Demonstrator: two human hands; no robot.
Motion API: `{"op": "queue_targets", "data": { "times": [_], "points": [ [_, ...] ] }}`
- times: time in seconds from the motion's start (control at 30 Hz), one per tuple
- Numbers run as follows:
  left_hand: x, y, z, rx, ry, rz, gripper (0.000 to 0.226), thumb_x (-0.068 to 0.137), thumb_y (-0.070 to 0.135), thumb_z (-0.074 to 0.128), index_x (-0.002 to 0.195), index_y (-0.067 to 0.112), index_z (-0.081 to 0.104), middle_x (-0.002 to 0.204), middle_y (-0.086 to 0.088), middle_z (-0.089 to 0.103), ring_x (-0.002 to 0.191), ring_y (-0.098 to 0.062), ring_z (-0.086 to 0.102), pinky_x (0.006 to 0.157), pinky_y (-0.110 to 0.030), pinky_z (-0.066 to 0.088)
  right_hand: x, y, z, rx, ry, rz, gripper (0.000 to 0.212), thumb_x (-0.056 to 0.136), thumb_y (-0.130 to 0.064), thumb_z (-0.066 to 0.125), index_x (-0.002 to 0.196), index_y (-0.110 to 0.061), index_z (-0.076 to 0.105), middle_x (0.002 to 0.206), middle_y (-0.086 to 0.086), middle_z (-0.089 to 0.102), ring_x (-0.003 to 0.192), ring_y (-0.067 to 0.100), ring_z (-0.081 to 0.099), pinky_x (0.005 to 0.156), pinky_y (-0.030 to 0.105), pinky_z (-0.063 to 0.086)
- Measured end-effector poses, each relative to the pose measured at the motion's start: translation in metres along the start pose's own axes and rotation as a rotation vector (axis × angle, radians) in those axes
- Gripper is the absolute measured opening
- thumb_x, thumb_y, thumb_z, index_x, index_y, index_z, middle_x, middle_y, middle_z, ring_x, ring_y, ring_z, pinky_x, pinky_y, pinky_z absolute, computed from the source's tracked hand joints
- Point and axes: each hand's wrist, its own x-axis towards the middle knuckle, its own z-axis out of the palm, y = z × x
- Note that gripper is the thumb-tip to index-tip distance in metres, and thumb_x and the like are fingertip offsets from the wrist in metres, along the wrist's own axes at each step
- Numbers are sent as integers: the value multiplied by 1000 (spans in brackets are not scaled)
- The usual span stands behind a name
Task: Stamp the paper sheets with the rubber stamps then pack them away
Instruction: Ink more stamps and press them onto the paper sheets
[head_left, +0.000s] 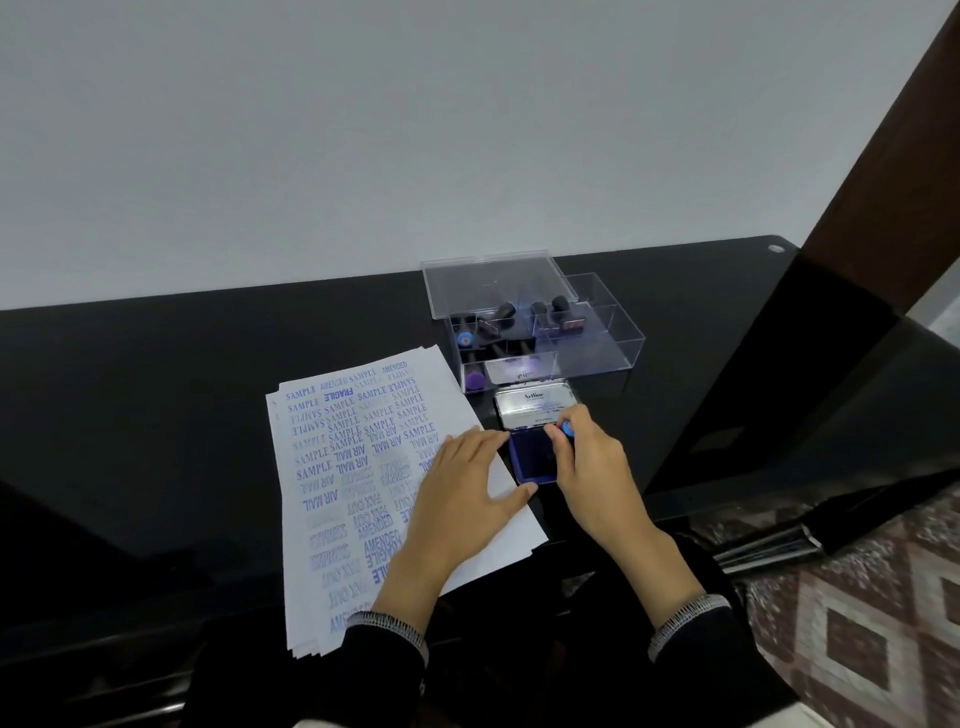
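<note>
While inking is under way, entries as follows. Paper sheets (363, 467): fanned stack near front edge of black table (156, 389), top sheet crowded with blue impressions (SAMPLE, AIR MAIL, FAX OUT, AMENDED, FRAGILE), right margin bare, probably kept for next mark. Left hand (462, 488): flat, fingers straight and spread, pressing stack's right side, thumb tip touching ink pad (532, 457); apparently pinning sheets against sliding. Ink pad: just beside stack's right edge, hinged lid thrown back and away to expose blue cushion. Right hand (587, 462): curled round rubber stamp (567, 429), only blue knob visible; face hidden, presumably on cushion to load ink. Clear box (618, 338): behind pad toward table's back edge, compartmented, holding remaining stamps (535, 314); nearer right-hand compartments look vacant. Clear lid (493, 278): propped across box's rear left, keeping access open for packing away.
</note>
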Motion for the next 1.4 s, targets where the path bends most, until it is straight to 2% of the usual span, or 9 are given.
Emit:
{"op": "queue_targets", "data": {
  "times": [0.2,0.3,0.57,0.73,0.83,0.97,1.13,1.27,1.4],
  "points": [
    [2,0,-6,-95,-77,-27,62,88,51,59,143,27,40,143,14,40,140,-4,23,118,-22,5,-2,1,8,-151,31,-51,15,99,-23,43,88,-13,40,74,0,50,59,20,51,44,20,32],
    [4,-1,-20,-268,-95,-109,45,92,35,60,136,28,50,136,15,46,131,-4,37,109,-21,25,-1,4,13,-244,44,-64,14,98,-21,45,89,-11,43,75,0,50,57,19,50,45,16,25],
    [-10,-44,-74,-222,246,-329,25,97,24,54,122,25,61,126,14,58,116,-1,48,97,-22,36,-2,4,16,-147,111,-47,10,97,-15,47,89,-9,45,74,1,51,56,20,51,46,15,30],
    [-27,-81,-95,-31,339,-442,22,98,24,50,117,25,62,125,11,57,121,-11,49,95,-35,42,-1,5,18,-140,122,-30,9,97,-15,47,91,-9,45,77,0,52,59,17,52,48,18,35],
    [-36,-100,-97,156,345,-473,30,97,24,50,123,14,60,134,-2,54,136,-24,37,112,-45,28,-1,5,15,-40,132,-8,7,98,-15,45,92,-12,42,77,-1,52,59,11,50,46,16,33],
    [-43,-109,-94,274,258,-626,69,92,55,45,143,8,40,155,-8,29,148,-26,3,119,-48,-1,-2,6,19,-111,128,-29,8,98,-16,45,91,-10,44,77,1,53,58,17,52,48,15,32],
    [-43,-107,-94,254,219,-653,103,75,81,42,148,8,29,158,-6,21,149,-24,-2,118,-48,-4,-2,5,19,-125,134,-41,9,97,-14,46,89,-12,42,76,2,52,58,17,51,45,15,31],
    [-43,-105,-94,258,197,-660,112,70,84,44,149,8,23,159,-6,19,149,-23,1,119,-50,-3,-2,4,16,-42,147,-24,10,97,-13,46,90,-16,40,77,-2,51,59,9,48,47,15,37],
    [-43,-105,-94,256,188,-665,113,69,85,41,150,8,21,159,-5,19,149,-23,2,119,-50,-3,-2,3,20,-199,101,-41,10,98,-17,44,91,-9,44,80,0,50,61,20,51,50,24,35]
  ]
}}
